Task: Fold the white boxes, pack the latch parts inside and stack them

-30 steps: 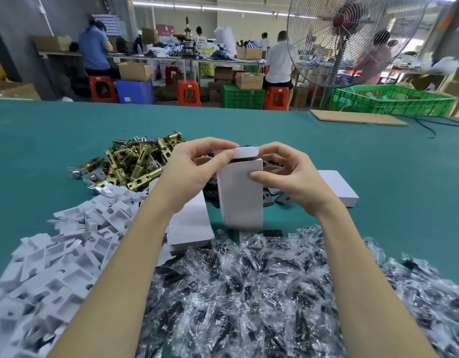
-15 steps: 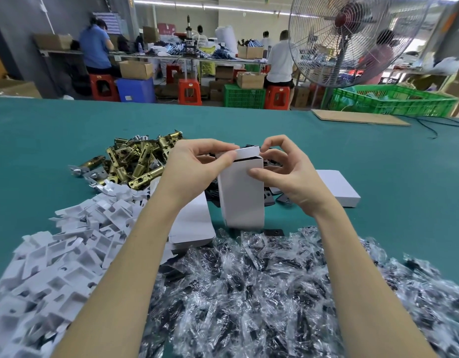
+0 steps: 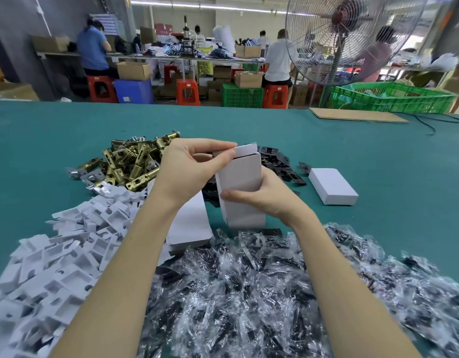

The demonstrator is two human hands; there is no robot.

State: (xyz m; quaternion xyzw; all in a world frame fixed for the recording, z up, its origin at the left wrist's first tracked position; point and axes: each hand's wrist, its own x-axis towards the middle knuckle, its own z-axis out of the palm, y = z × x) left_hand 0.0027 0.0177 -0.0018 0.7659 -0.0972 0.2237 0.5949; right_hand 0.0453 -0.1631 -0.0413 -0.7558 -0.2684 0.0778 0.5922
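A workshop's green desk (image 3: 352,156). Over its middle, an upright white box (image 3: 240,192) is gripped by the right hand (image 3: 268,196) round its body; the left hand (image 3: 189,171) pinches its top flap (image 3: 245,151). Brass latches (image 3: 130,161) lie behind, left.

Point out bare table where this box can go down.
Free: green table right of the closed white box, and the far strip beyond the brass latches. Crowded: card inserts left, plastic bags near, black plates centre.
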